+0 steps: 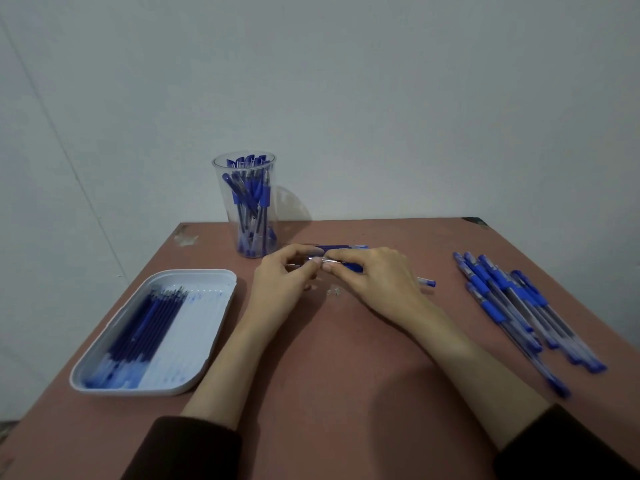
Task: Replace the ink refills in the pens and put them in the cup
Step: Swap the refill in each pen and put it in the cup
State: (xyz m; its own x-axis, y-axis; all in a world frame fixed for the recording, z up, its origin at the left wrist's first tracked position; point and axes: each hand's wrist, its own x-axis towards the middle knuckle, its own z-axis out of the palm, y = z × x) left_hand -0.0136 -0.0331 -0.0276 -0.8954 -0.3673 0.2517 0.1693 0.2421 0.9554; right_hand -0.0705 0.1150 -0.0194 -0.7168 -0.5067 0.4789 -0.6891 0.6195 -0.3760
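Head view, fingers: left fingers (304,268) and right fingers (337,254) curl inward and meet almost tip to tip, both pinching one pen (351,268)
Pen: held about level just above the table, silvery point toward the left fingers, blue grip under the right ones; its clear, blue-capped back end pokes out past the right hand's outer edge
Left hand (280,275): knuckles up, thumb tucked under against the pen's front end
Right hand (375,277): knuckles up, covering most of the barrel
Second pen (343,247): lies flat on the table just behind both hands
Cup (247,202): clear, upright near the table's far edge, beyond the left hand, crowded with blue pens
Tray (194,348): white, near left, well apart from the hands
Refills (142,327): dark blue, bunched lengthwise along the tray's left side
Loose pens (519,306): overlapping heap at the right, well apart from the right hand
Table (329,358): reddish-brown
Sleeves (183,448): dark, at the near edge
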